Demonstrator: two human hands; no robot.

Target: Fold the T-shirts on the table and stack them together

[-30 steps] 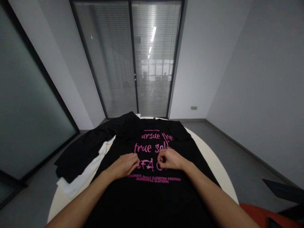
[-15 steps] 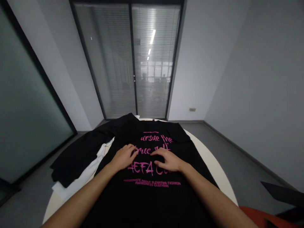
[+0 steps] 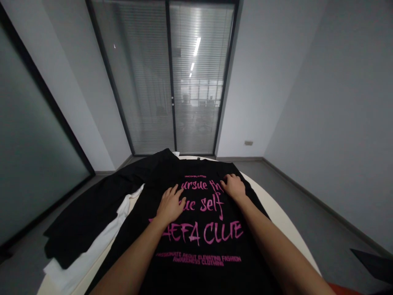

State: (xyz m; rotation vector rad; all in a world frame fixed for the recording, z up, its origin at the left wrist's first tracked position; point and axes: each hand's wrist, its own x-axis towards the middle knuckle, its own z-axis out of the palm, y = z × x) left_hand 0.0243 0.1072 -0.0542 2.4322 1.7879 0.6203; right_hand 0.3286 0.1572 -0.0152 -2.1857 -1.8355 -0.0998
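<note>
A black T-shirt [image 3: 196, 254] with pink lettering lies spread flat on a round white table [image 3: 282, 217], print facing up. My left hand [image 3: 170, 203] rests flat on the shirt over the left part of the lettering, fingers stretched out. My right hand [image 3: 233, 186] lies farther up and to the right, palm down on the cloth near the shirt's upper right, fingers extended. Neither hand holds anything.
Another black garment [image 3: 92, 205] and a white one [image 3: 92, 250] hang over the table's left edge. Glass doors with blinds [image 3: 172, 82] stand ahead. A red chair edge shows at the bottom right [image 3: 346, 291]. Grey floor surrounds the table.
Both hands were pinched together at the middle of the print; they have opened and slid up the shirt, the right one going farther to the upper right. The lower lettering is uncovered.
</note>
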